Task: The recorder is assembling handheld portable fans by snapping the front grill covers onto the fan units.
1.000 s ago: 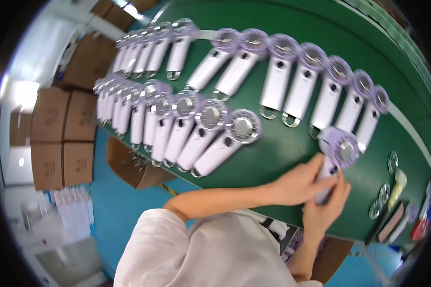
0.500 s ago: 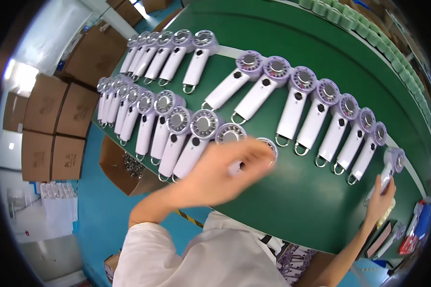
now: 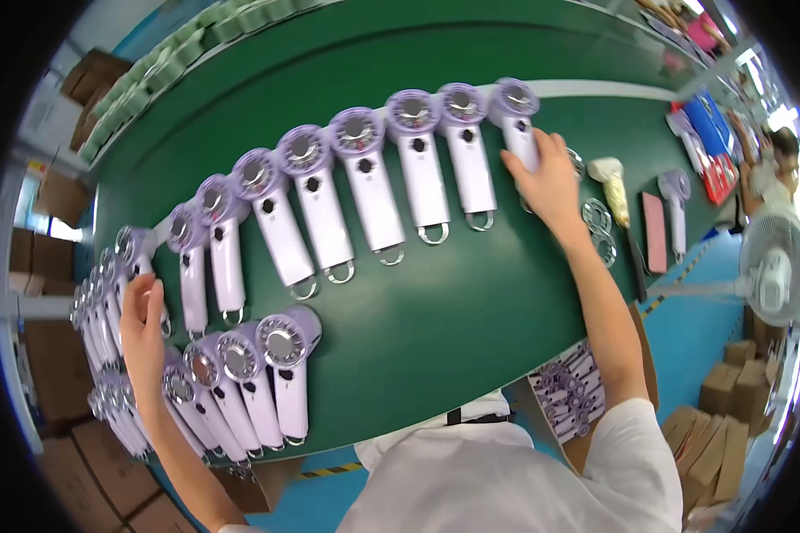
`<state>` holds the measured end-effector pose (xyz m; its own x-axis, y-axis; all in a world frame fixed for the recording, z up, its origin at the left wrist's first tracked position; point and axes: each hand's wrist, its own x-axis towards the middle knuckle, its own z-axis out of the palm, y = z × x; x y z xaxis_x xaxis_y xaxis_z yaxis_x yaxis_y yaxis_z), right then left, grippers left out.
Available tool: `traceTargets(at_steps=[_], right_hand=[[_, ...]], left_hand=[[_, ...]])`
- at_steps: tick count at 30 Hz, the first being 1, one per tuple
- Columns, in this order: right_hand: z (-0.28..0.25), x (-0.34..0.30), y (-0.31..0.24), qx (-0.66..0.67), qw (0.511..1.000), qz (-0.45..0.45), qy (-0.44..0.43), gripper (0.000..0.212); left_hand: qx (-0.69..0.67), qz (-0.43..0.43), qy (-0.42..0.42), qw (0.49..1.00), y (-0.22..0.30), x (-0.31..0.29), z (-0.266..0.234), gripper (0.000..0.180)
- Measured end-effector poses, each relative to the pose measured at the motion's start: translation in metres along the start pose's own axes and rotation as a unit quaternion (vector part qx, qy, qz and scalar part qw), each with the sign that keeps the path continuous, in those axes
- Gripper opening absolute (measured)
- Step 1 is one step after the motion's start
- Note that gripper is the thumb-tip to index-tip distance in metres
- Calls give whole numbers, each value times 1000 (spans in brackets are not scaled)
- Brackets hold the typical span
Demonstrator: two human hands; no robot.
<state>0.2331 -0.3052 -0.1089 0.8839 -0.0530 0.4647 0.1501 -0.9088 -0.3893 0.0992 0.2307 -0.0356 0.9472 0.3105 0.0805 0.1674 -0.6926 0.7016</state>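
Note:
White-and-lilac handheld fans with round silver-centred heads and metal loops lie in two rows on the green tabletop point(image 3: 400, 320). At the right end of the far row, my right hand point(image 3: 549, 182) is closed round the handle of a handheld fan point(image 3: 514, 102). Over at the left, my left hand point(image 3: 142, 333) hovers at the handle of another far-row fan point(image 3: 134, 242), partly covering it. Its fingers are loosely bent, with the thumb apart; no firm hold shows. The near row ends at a fan point(image 3: 284, 346) right of my left forearm.
Beyond my right hand lie clear rings point(image 3: 598, 226), a yellow-and-white brush-like tool point(image 3: 612, 191), a pink pad point(image 3: 653, 231) and a single fan point(image 3: 676, 209). A carton of fans point(image 3: 571, 391) stands below the front edge. Light-green containers point(image 3: 173, 53) line the far left.
The view has swung to the right. My right hand's fan now sits in line at the far row's right end. My left hand has moved from the near row to the far row.

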Motion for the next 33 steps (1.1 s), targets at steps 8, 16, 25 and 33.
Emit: traceTargets(at_steps=[8,16,25,33], right_hand=[[-34,-1,13,49,997,24,49,43],[-70,6,81,-99,986,-125,43,23],[-63,16,91,-73,969,-177,-154,25],[-133,-21,10,314,930,112,-153,22]], left_hand=[[88,-64,-165,980,-30,50,15,52],[-2,-43,-163,986,-21,68,18,37],[-27,8,-65,998,85,33,5,61],[-262,-18,-187,946,155,-53,55,46]])
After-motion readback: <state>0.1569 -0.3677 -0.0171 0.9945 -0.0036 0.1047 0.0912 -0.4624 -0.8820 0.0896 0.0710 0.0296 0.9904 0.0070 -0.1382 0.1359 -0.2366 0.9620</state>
